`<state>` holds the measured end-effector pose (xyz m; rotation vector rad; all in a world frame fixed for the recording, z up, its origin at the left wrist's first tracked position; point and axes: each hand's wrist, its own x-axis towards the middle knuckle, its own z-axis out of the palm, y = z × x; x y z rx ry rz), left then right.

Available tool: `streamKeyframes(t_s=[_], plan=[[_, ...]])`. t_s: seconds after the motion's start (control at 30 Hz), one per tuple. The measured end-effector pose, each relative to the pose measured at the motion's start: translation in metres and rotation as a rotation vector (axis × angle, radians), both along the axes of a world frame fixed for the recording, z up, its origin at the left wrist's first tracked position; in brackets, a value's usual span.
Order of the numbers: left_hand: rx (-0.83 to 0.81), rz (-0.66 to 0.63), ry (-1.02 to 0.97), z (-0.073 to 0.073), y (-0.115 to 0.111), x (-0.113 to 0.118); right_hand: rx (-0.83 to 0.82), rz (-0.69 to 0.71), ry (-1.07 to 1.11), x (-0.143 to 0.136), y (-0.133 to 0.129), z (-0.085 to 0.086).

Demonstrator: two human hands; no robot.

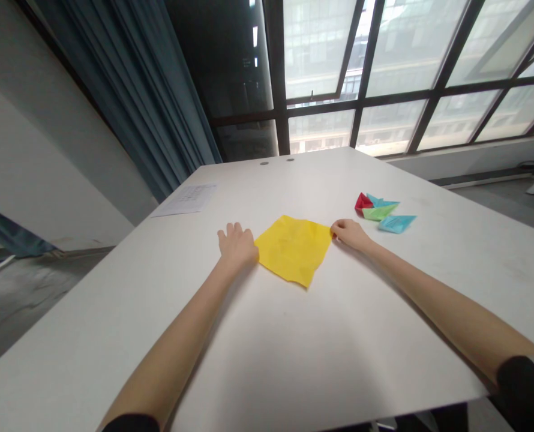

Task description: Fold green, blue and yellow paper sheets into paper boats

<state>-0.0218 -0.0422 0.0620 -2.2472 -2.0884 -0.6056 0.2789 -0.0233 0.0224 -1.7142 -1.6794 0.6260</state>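
A square sheet of yellow paper [294, 249] is stretched between my two hands, one corner pointing towards me. Its surface is slightly wavy and creased, and its near edges look raised a little. My left hand [239, 245] holds the left corner by the thumb side, while its other fingers fan out away from the sheet. The thumb's grip there is partly hidden. At the opposite corner, my right hand [350, 233] pinches the paper between thumb and fingers, the rest of the fingers curled in.
Right of my right hand lie folded paper pieces: a red one [363, 204], a green one [379, 212] and blue ones [397, 224]. A printed sheet [186, 199] lies at the table's left edge. The white table [294, 360] reaches towards windows and a blue curtain [136, 78].
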Motion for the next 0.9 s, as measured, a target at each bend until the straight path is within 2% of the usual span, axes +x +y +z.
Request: streamKeyframes(t_s=[0.1, 0.17, 0.23, 0.3, 0.47, 0.67, 0.8, 0.9], plan=[[-0.022, -0.143, 0.114, 0.013, -0.011, 0.013, -0.013, 0.109, -0.097, -0.009, -0.005, 0.005], [-0.130, -0.347, 0.127, 0.016, -0.017, 0.023, -0.023, 0.170, -0.131, -0.012, -0.008, 0.008], [-0.228, -0.605, 0.101, 0.015, -0.021, 0.030, -0.029, 0.209, -0.132, -0.014, -0.010, 0.011], [-0.323, -0.695, 0.044, 0.010, -0.024, 0.033, -0.029, 0.231, -0.142, -0.014, -0.011, 0.012], [-0.534, -0.637, -0.055, -0.004, -0.027, 0.033, -0.016, 0.257, -0.210, -0.012, -0.010, 0.011], [-0.508, -0.542, -0.002, -0.013, -0.035, 0.042, 0.032, 0.300, -0.301, -0.007, -0.002, 0.009], [-0.476, -0.505, 0.035, -0.020, -0.039, 0.046, 0.043, 0.210, -0.366, 0.011, 0.007, 0.024], [-0.451, -0.457, 0.038, -0.025, -0.042, 0.051, 0.016, 0.131, -0.521, 0.043, 0.013, 0.039]])
